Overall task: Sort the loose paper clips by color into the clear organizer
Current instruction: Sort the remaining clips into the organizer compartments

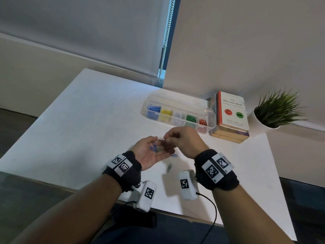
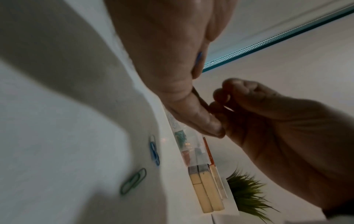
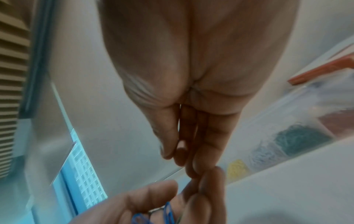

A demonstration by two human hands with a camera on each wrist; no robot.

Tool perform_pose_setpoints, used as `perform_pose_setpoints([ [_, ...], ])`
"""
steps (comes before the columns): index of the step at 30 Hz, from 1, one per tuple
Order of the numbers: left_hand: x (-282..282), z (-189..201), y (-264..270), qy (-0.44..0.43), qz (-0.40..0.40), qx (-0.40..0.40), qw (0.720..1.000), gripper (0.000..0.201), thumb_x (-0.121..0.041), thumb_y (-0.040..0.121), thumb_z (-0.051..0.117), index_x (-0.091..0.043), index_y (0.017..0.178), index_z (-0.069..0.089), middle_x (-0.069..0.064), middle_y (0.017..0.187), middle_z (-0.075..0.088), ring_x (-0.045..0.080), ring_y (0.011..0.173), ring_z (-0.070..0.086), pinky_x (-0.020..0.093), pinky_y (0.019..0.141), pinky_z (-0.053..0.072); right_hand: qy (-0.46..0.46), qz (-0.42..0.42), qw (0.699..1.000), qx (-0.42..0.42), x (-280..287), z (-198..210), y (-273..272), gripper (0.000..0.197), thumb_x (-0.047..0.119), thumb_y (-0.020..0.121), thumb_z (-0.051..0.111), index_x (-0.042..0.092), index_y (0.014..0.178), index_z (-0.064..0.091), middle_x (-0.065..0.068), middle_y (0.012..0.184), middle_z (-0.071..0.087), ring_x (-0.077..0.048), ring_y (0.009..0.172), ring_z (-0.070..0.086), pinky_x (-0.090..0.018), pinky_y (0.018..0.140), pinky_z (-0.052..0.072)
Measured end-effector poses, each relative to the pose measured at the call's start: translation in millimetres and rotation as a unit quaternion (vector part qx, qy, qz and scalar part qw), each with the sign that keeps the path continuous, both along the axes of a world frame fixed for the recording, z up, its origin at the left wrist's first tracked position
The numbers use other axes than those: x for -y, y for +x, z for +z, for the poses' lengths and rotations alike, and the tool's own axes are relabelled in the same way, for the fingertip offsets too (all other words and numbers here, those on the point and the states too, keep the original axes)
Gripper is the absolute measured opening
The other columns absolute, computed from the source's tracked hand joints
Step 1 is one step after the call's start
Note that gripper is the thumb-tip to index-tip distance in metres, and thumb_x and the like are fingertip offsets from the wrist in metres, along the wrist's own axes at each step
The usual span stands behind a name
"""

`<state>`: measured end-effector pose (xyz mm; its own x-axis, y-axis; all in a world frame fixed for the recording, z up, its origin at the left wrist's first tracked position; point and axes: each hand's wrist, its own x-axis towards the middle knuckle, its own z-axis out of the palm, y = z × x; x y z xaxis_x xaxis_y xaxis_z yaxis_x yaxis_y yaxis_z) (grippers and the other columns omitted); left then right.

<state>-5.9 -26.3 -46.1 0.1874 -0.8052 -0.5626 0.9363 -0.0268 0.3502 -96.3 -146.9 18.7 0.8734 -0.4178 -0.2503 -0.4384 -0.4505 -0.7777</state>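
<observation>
Your left hand (image 1: 149, 152) lay palm up above the tabletop (image 1: 79, 120), fingers loosely cupped, cradling several blue paper clips (image 1: 153, 147) in the palm. Your right hand (image 1: 182, 140) hovered just at its 2 o'clock, palm down, fingertips (image 1: 167, 138) drawn together over the left fingers; the right wrist view showed those fingertips (image 3: 182, 157) pressed close, touching the tips of the left fingers, but whether they pinched a clip could not be told. In that same view the blue clips (image 3: 168, 212) sat low in the left palm.

On the tabletop, near you at 6 o'clock from the hands, a single green paper clip (image 1: 169, 167) lay flat. Just beyond it, under the edge of the left hand, a loose blue clip (image 1: 174, 155) rested on the surface; the left wrist view showed the two, green (image 2: 133, 181) and blue (image 2: 154, 151), lying apart.

Farther out at 1 o'clock stood the clear organizer (image 1: 210, 118), its compartments from left to right holding blue, yellow, white, green and red clips. Touching its right end was a stack of books (image 1: 232, 117), and beyond that, at 2 o'clock, a small potted plant (image 1: 276, 110) in a white pot near the wall.
</observation>
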Motion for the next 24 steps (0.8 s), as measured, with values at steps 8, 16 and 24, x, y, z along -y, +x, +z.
perform_pose_setpoints([
  [8,-10,-11,14,0.094,0.06,0.072,0.991,0.036,-0.023,0.099,0.036,-0.003,0.089,0.064,0.006,0.067,0.057,0.017,0.057,0.054,0.024,0.054,0.044,-0.182,0.075,0.958,-0.209,7,-51,-16,0.048,0.024,0.078,0.074,0.025,0.123,0.059,0.0,0.118,0.056,-0.02,0.109,0.053,-0.031,0.092,0.044],
  [16,-10,-10,18,0.109,0.075,0.081,0.988,0.033,-0.024,0.099,0.038,-0.004,0.088,0.062,0.004,0.066,0.055,0.016,0.058,0.051,0.024,0.057,0.041,-0.246,0.146,0.934,-0.213,-4,-80,-22,0.05,0.015,0.081,0.064,0.035,0.125,0.053,0.002,0.123,0.045,-0.027,0.11,0.041,-0.048,0.086,0.049],
  [24,-5,-3,15,0.13,0.059,0.111,0.984,0.031,-0.025,0.1,0.039,-0.006,0.089,0.061,0.004,0.067,0.054,0.015,0.057,0.051,0.022,0.054,0.043,-0.252,0.157,0.943,-0.149,-7,-79,-15,0.026,0.003,0.075,0.052,0.023,0.078,0.068,0.0,0.09,0.058,-0.024,0.085,0.058,-0.038,0.076,0.051],
])
